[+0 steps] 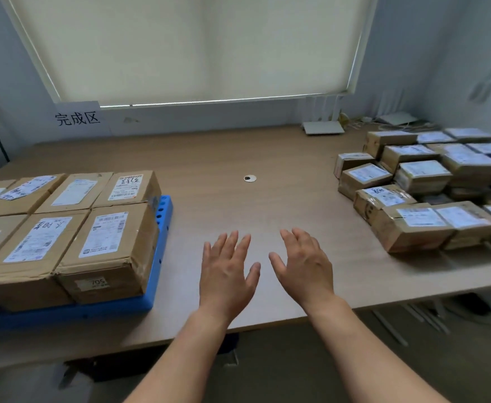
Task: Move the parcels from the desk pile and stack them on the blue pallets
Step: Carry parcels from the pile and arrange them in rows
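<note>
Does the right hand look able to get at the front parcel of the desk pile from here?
Probably yes. The right hand is open and holds nothing, and only bare desk lies between it and the front parcel, so the way looks free.

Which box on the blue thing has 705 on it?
The front box at the pallet's near right corner. Its front face carries a 705 tag; the other boxes show none.

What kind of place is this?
Likely a small office room used as a parcel-sorting station: a pile of labelled cardboard parcels on a wooden desk, more parcels stacked on a blue pallet, and a paper wall sign reading 完成区 behind the pallet.
</note>
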Action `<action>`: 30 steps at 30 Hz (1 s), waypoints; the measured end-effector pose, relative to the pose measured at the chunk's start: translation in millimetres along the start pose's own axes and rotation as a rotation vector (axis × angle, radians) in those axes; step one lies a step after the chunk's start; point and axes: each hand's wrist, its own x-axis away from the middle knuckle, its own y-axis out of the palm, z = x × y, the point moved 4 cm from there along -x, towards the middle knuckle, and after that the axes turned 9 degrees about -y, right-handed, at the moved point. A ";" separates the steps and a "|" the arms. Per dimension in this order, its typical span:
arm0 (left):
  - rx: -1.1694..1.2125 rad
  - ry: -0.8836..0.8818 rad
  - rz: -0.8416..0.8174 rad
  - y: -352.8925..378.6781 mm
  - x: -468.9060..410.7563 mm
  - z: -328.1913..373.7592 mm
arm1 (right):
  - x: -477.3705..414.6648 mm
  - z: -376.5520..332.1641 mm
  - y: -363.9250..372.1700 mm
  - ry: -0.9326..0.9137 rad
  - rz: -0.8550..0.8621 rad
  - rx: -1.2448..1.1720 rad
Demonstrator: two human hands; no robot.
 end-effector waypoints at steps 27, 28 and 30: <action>-0.055 0.245 -0.159 144.9 -35.1 300.8 | 40.8 307.0 -90.7 0.239 0.117 0.201; -0.053 0.248 -0.159 151.8 -42.1 306.9 | 36.1 315.9 -91.4 0.245 0.118 0.201; -0.051 0.243 -0.161 164.7 -58.0 318.3 | 26.2 333.8 -91.4 0.261 0.103 0.191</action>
